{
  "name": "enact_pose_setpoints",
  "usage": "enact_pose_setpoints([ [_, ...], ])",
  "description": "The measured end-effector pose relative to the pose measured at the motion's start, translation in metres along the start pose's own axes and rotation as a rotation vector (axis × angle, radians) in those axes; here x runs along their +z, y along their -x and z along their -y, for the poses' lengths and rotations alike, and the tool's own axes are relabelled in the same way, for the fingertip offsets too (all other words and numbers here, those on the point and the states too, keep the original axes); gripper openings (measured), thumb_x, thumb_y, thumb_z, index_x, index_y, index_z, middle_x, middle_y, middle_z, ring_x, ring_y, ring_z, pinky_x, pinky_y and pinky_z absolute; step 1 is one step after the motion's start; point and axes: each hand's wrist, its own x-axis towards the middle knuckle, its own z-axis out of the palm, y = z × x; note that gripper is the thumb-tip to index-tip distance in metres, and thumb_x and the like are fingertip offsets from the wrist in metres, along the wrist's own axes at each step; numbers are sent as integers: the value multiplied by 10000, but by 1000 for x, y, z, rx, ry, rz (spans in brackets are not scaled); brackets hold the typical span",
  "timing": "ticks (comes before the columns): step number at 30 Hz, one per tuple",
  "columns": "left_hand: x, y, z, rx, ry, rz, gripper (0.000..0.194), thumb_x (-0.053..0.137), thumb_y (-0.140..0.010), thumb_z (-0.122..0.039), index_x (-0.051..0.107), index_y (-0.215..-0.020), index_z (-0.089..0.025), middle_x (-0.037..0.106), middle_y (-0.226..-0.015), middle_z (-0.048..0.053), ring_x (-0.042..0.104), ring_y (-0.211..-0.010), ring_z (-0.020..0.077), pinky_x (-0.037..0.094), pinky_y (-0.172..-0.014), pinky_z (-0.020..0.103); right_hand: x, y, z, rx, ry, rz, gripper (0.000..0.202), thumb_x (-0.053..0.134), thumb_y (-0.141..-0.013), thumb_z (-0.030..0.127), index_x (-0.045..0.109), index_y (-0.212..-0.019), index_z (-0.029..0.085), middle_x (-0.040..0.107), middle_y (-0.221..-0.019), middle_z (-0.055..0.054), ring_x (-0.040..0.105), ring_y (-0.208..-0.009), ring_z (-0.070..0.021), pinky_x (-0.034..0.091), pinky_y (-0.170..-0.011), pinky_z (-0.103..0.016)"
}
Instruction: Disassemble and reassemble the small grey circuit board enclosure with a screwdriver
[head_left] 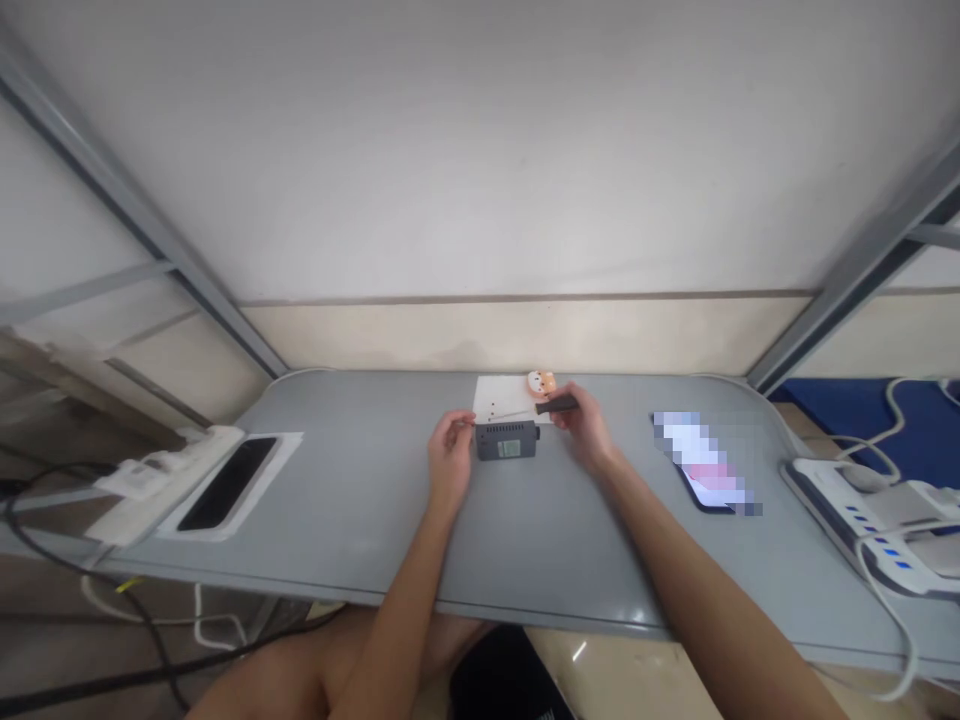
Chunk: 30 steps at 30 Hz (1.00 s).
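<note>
My right hand [583, 425] grips a screwdriver [559, 404] by its black handle, with the thin shaft pointing left over a white sheet of paper [487, 388]. Close to the screwdriver's tip, the fingers of my left hand [451, 448] are pinched together; whatever is between them is too small to make out. Between my hands a dark grey box [491, 445] stands on the table, with slots along its top edge, a pale label on its front and a knob at its right end. Several tiny dark bits lie on the paper. Behind the screwdriver sits an orange and white animal-faced object [540, 383].
The grey table [360, 480] backs onto a wall between metal posts. At left, a black phone [229, 484] lies on white paper beside a white power strip [165, 480]. A lit phone [701, 462] is at right, near another power strip [862, 530] with white cables.
</note>
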Motion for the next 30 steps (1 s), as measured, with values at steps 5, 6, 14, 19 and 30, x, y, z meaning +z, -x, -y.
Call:
enact_pose_setpoints([
  [5, -2, 0, -4, 28, 54, 29, 161, 603, -846, -309, 701, -921, -206, 645, -847, 16, 552, -728, 154, 432, -687, 280, 4, 5, -1, 41, 2, 40, 322, 648, -833, 505, 709, -742, 202, 628, -629, -15, 469, -535, -120, 324, -519, -276],
  [6, -2, 1, -5, 26, 50, 41, 164, 604, -846, -309, 702, -927, -206, 646, -853, 17, 550, -731, 153, 425, -690, 280, 4, 6, -2, 44, 5, 44, 331, 654, -834, 514, 712, -746, 201, 634, -636, -16, 471, -534, -118, 330, -522, -276],
  [14, -1, 5, -13, 21, 1, 81, 175, 601, -828, -317, 706, -913, -206, 661, -856, 29, 560, -751, 172, 418, -686, 288, 3, 4, -6, 35, 17, 68, 386, 654, -819, 575, 718, -750, 200, 644, -628, -17, 483, -521, -117, 331, -521, -280],
  [19, -1, 5, -11, 20, 9, 84, 180, 601, -828, -338, 704, -900, -209, 635, -808, 21, 560, -745, 179, 426, -716, 299, 3, 3, -6, 49, 14, 61, 364, 653, -813, 555, 714, -750, 202, 630, -623, -15, 480, -517, -117, 312, -514, -281],
  [30, -1, 4, -9, 45, -4, 76, 143, 637, -839, -325, 714, -859, -207, 665, -824, 26, 582, -756, 179, 448, -711, 295, 6, 5, -4, 51, 5, 64, 396, 647, -811, 581, 709, -744, 195, 612, -611, -12, 494, -522, -118, 301, -505, -282],
])
